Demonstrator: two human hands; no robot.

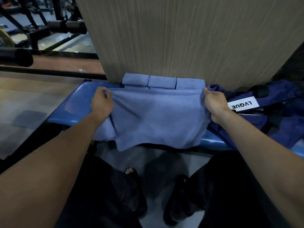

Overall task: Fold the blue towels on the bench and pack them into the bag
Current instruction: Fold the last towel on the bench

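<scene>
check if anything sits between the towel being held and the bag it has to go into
Nothing visible does. The towel, pinched at its far corners by the left hand and right hand, lies right beside the bag on the bench. Whether the bag's opening is clear cannot be told.

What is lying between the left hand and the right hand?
In the head view, the blue towel is stretched between the left hand and the right hand; each grips one upper corner.

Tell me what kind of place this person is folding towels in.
Most likely a gym. A black weight machine frame and a yellow-rimmed weight plate stand upper left, and folded blue towels line a blue bench beside a navy bag.
</scene>
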